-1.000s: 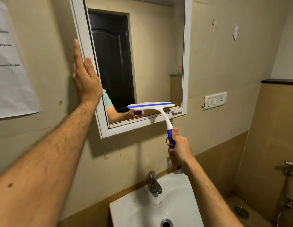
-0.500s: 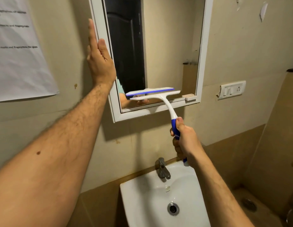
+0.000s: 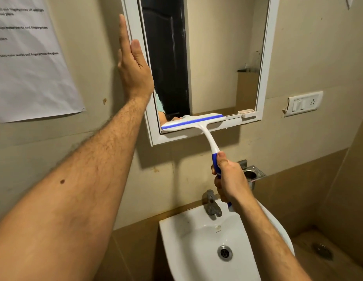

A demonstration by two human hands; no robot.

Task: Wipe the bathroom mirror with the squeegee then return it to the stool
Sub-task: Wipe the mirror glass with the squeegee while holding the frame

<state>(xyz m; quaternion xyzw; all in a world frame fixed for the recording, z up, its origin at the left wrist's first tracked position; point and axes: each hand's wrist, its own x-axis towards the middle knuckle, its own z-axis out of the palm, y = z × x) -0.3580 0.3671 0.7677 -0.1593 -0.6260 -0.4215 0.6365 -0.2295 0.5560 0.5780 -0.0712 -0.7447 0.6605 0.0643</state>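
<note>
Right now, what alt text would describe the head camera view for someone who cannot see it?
A person's right hand holds a white-and-blue plastic squeegee against the bottom edge of a white-framed wall mirror. The open left hand rests flat on the frame's left side, above a white ceramic sink.

A white sink [image 3: 176, 236] with a metal tap [image 3: 212, 203] sits below the right hand [image 3: 230, 180], a steel cup holder [image 3: 252, 174] just right of it, a switch plate [image 3: 304, 103] farther up right, and a printed paper sheet [image 3: 30, 63] left of the left hand [image 3: 134, 67].
</note>
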